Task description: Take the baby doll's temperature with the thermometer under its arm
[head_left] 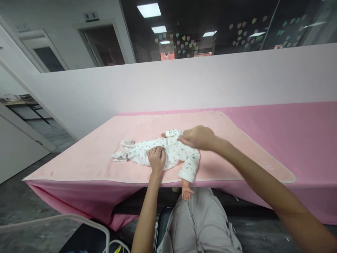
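A baby doll lies on its back across the table, dressed in a white footed sleepsuit (171, 154) with small printed figures. Its feet point left, and one doll hand (186, 192) hangs past the table's front edge. My left hand (157, 159) presses on the suit's belly, fingers curled into the cloth. Over the upper chest, my right hand (199, 137) has its fingers pressed together at the top of the suit's front seam line. It is slightly blurred, and whatever is pinched there is hidden. The doll's head is out of sight behind my right hand and forearm.
Under the doll is a peach mat (86, 154) over a pink tablecloth (289, 140). A white low wall (197, 84) with dark glass above borders the far side. My grey-trousered legs (202, 225) are at the front edge, near a dark chair with a pale curved tube (86, 219).
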{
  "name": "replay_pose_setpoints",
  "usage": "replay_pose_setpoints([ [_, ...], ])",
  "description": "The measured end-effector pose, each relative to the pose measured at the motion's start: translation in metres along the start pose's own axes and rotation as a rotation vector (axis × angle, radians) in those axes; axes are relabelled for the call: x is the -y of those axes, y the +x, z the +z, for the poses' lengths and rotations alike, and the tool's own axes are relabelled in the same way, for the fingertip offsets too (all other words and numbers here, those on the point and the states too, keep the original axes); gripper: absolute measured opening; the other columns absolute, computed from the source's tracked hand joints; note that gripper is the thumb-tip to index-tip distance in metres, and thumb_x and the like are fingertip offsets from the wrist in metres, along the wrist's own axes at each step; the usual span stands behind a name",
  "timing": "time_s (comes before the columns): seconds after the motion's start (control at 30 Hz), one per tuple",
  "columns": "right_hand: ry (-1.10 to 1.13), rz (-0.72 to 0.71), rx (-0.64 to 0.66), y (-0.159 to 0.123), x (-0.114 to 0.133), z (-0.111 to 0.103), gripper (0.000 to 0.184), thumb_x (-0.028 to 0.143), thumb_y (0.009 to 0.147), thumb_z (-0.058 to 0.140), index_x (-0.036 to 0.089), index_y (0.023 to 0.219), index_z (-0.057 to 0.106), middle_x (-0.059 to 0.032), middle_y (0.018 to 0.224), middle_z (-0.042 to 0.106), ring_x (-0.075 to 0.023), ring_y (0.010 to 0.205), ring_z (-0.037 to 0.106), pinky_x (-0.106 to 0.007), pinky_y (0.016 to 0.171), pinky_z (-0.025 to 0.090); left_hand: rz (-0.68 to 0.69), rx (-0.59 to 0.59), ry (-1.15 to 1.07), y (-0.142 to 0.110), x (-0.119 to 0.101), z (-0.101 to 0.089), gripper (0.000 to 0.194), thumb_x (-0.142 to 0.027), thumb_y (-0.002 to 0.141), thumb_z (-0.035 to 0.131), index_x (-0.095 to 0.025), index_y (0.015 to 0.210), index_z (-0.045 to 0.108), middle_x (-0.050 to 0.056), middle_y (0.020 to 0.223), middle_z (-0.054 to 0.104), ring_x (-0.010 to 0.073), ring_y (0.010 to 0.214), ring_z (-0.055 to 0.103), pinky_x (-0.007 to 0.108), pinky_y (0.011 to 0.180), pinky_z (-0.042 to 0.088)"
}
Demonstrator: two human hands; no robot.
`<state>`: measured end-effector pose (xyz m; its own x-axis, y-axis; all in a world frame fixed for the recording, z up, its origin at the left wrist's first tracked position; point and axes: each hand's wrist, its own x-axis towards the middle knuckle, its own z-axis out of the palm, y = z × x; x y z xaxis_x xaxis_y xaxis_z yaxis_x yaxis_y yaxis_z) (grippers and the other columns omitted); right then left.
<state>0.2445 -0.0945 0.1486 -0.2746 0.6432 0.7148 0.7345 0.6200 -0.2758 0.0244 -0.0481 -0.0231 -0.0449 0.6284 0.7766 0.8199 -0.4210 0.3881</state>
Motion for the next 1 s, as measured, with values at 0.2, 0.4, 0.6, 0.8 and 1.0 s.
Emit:
replay_pose_setpoints([
  [0.2,-0.184,0.006,-0.143,-0.025,-0.010,-0.003,0.034,0.042,0.088,0.045,0.011,0.093,0.059,-0.0012,0.084,0.060,-0.0092,0.067,0.057,-0.024,0.059,0.051,-0.008,-0.018,-0.005,-0.001,0.000,-0.001,0.013,-0.020,0.081,0.047,-0.021,0.079,0.059,0.004,0.084,0.063,0.0206,0.087,0.054,0.037,0.084,0.032],
  [0.4,-0.226,0.038,0.099,-0.105,-0.035,0.017,0.035,0.037,0.089,0.041,0.019,0.072,0.065,-0.0013,0.059,0.062,-0.0113,0.053,0.057,-0.021,0.048,0.043,0.010,-0.030,0.010,0.001,0.000,0.000,0.013,-0.019,0.081,0.047,-0.021,0.079,0.059,0.004,0.084,0.063,0.0209,0.086,0.054,0.036,0.083,0.032],
  [0.6,-0.355,0.267,0.245,-0.178,-0.099,0.026,0.033,0.036,0.090,0.037,0.018,0.098,0.063,-0.0077,0.095,0.068,-0.0203,0.085,0.064,-0.029,0.068,0.048,0.093,-0.076,0.027,0.000,-0.001,0.000,0.011,-0.019,0.080,0.049,-0.021,0.081,0.060,0.004,0.085,0.064,0.0204,0.086,0.055,0.036,0.084,0.033],
  [0.8,-0.424,0.187,0.298,-0.193,-0.113,0.046,0.046,0.043,0.089,0.039,0.011,0.120,0.049,-0.0147,0.111,0.061,-0.0259,0.103,0.057,-0.039,0.083,0.046,0.256,-0.125,-0.025,0.025,-0.047,0.008,0.016,-0.018,0.079,0.049,-0.020,0.089,0.061,0.006,0.089,0.064,0.0214,0.089,0.054,0.038,0.086,0.034],
  [1.0,-0.487,0.220,0.220,-0.187,-0.099,0.058,0.043,0.041,0.088,0.040,0.009,0.115,0.052,-0.0184,0.109,0.061,-0.0290,0.105,0.055,-0.045,0.087,0.043,0.393,0.192,0.009,0.062,-0.080,0.055,0.016,-0.030,0.080,0.049,-0.020,0.079,0.062,0.007,0.084,0.064,0.0241,0.092,0.052,0.041,0.090,0.032],
])
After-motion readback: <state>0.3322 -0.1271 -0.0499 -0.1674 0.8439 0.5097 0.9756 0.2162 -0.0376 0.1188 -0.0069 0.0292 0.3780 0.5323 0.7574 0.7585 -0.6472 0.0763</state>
